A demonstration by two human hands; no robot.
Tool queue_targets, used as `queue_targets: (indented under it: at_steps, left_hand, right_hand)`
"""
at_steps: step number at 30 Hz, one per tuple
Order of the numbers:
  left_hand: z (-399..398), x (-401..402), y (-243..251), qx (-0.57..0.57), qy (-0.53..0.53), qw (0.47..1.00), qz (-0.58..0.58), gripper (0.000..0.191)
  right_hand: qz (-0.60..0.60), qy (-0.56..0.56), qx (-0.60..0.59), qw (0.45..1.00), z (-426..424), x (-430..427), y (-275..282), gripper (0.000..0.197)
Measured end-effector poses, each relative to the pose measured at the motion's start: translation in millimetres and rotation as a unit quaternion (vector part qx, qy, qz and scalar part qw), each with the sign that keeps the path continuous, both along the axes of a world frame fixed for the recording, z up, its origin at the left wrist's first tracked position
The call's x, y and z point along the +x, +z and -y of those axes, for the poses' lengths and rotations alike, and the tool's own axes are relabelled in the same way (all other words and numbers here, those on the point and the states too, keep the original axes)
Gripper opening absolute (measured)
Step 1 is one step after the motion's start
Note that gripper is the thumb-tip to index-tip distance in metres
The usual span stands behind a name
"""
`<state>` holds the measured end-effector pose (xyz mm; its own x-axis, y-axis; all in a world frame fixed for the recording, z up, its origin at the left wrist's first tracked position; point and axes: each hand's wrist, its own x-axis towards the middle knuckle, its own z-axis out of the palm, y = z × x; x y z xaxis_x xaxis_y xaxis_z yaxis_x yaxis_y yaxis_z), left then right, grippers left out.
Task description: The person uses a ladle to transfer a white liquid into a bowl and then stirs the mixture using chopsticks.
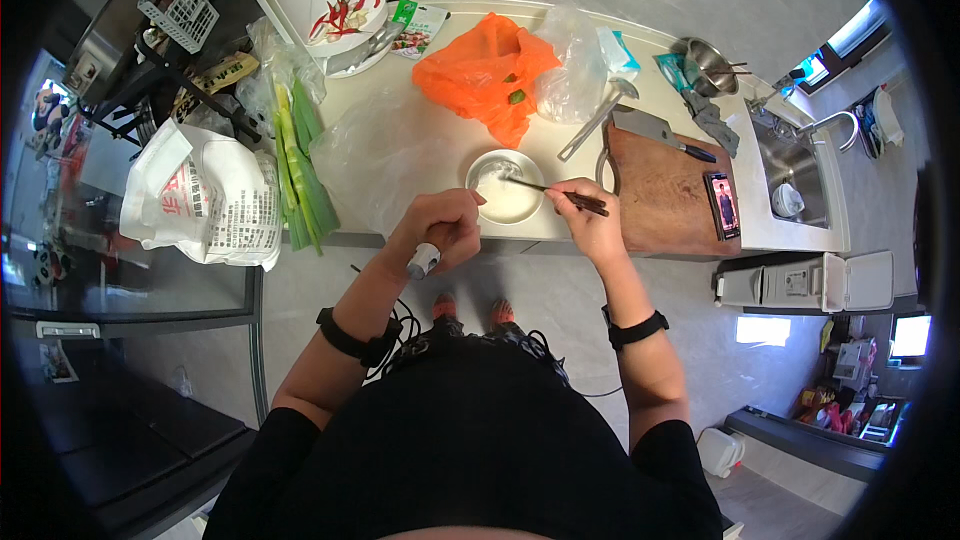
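Note:
A white bowl [534, 210] of pale, creamy mixture stands at the counter's front edge before me. My right hand [591, 219] grips dark chopsticks [534, 184], their tips in the bowl near a shiny, whitish-coated patch. Just left of the bowl, my left hand [444, 221] is closed around a brown handle [437, 236] with a silvery end cap [424, 261] pointing back towards me. The far end of that utensil is hidden by the hand, so I cannot tell what it is. A clear plastic bag [375, 157] lies left of this hand.
Right of the bowl, a wooden cutting board [660, 195] bears a cleaver [652, 127] and a phone [722, 206]. A metal ladle [596, 124] and an orange plastic bag [480, 67] lie behind. Leeks [300, 165] and a white printed sack [202, 199] are left; a sink [787, 165] is far right.

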<state>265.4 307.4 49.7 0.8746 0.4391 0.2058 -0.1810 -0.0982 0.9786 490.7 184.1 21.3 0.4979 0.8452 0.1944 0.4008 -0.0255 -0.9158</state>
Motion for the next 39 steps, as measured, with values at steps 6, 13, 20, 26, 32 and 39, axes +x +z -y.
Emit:
queue_targets:
  at_steps: [6, 13, 20, 26, 32, 39]
  left_hand:
    - [-0.8, 5.1, 5.8, 0.048, -0.004, 0.998, 0.035, 0.025]
    - [-2.1, 7.0, 6.4, 0.025, -0.005, 0.999, 0.035, 0.024]
    - [-2.8, 4.1, 3.4, 0.039, -0.033, 0.998, 0.042, 0.019]
    - [-4.2, 7.5, 12.2, 0.045, -0.057, 0.996, 0.049, 0.020]
    - [-5.0, 9.3, 8.4, 0.079, -0.049, 0.994, 0.057, 0.019]
    - [-4.4, 9.4, 12.0, 0.057, -0.067, 0.995, 0.056, 0.021]
  right_hand:
    - [-0.028, 0.030, -0.019, 0.999, -3.2, -0.9, -1.1, 0.007]
    - [0.051, 0.002, 0.047, 0.998, -2.1, -1.4, 12.2, 0.007]
    - [0.063, -0.004, 0.061, 0.996, -0.4, -6.3, 18.6, 0.006]
    - [0.064, 0.000, 0.077, 0.995, 2.4, -8.7, 18.2, 0.005]
    - [0.103, -0.013, 0.041, 0.994, 4.6, -5.7, 13.4, 0.006]
    - [0.070, -0.042, 0.058, 0.995, 6.8, -2.3, 10.9, 0.006]
